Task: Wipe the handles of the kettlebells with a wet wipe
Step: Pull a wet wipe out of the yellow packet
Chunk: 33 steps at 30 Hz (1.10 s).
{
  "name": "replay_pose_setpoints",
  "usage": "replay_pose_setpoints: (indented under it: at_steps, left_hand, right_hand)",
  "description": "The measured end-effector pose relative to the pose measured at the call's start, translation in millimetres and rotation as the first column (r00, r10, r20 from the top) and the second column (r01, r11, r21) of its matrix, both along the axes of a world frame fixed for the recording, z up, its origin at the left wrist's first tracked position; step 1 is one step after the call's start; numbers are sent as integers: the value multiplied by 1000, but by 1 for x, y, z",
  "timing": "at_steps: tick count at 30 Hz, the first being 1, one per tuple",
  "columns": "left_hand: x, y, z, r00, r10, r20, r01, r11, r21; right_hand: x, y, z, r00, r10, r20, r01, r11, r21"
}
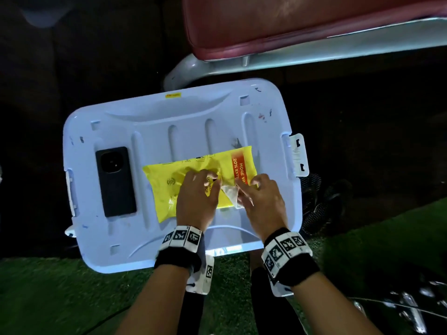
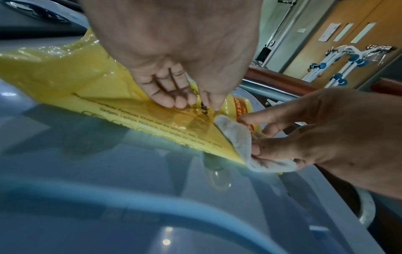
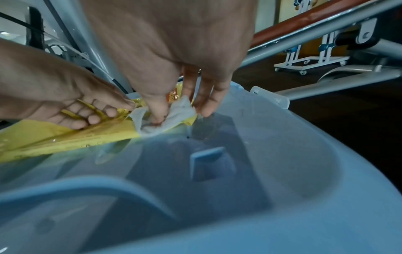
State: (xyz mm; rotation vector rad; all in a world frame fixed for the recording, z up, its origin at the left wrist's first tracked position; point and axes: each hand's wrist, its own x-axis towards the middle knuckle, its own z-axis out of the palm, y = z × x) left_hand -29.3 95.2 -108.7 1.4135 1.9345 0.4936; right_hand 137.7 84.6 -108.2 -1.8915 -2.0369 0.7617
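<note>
A yellow wet wipe pack (image 1: 169, 182) lies on a pale blue bin lid (image 1: 193, 117). My left hand (image 1: 212, 182) rests on the pack, and its thumb and fingers pinch the opening flap (image 2: 195, 113). My right hand (image 1: 244, 187) pinches a white wipe (image 1: 231, 195) that sticks out of the pack's opening. In the left wrist view the wipe (image 2: 237, 137) curls out over the pack's near edge. The right wrist view shows the thumb pressed into the crumpled wipe (image 3: 174, 113). No kettlebell is visible in any view.
A black phone (image 1: 116, 181) lies on the left part of the lid. A red padded bench (image 1: 290, 20) on a grey metal frame stands behind the lid. Green turf (image 1: 72, 298) covers the near floor. Dark mesh objects (image 1: 314, 201) lie right of the lid.
</note>
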Motion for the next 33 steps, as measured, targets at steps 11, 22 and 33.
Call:
replay_pose_setpoints:
  at_steps: [11,22,33]
  left_hand:
    - [-7,6,-13,995,-102,6,102,995,4]
    - [16,-38,51,916,-400,41,375,888,268]
    - [194,-215,20,445,-879,171,834,476,277]
  right_hand:
    - [2,-26,15,814,-537,-222,528,843,-103]
    - [13,-106,77,-508,-544,-668,557,385,-736]
    - [149,-352,68,-765,-234,-601,537,283,-794]
